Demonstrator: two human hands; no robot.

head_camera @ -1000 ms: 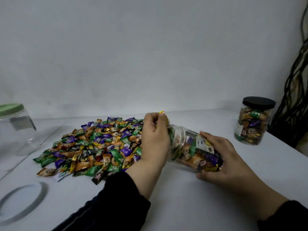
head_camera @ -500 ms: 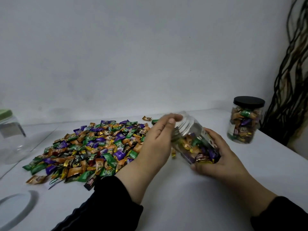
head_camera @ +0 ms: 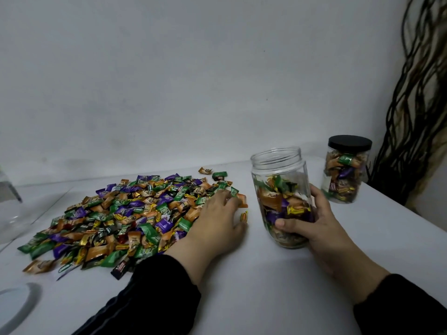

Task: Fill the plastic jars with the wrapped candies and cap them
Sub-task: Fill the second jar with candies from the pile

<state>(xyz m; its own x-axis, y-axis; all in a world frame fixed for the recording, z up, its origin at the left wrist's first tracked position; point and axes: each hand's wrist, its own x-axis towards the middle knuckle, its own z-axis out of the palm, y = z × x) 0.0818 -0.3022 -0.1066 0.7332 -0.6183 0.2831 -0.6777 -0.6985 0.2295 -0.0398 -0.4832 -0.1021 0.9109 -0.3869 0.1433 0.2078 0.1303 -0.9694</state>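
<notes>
Moved: open jar, tilted before, is now standing upright at centre right.
Jars: two with candies, one capped.
Hands: right hand is gripping the open jar; left hand is lying on the candy pile, its fingers curling.
Surface: white table, grey wall.

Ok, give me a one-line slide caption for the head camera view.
Right hand steadies an open, part-filled jar while the left hand reaches into the candy pile.

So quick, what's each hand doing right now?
Left hand: open, resting on the candy pile.
Right hand: holding the uncapped jar.
</notes>
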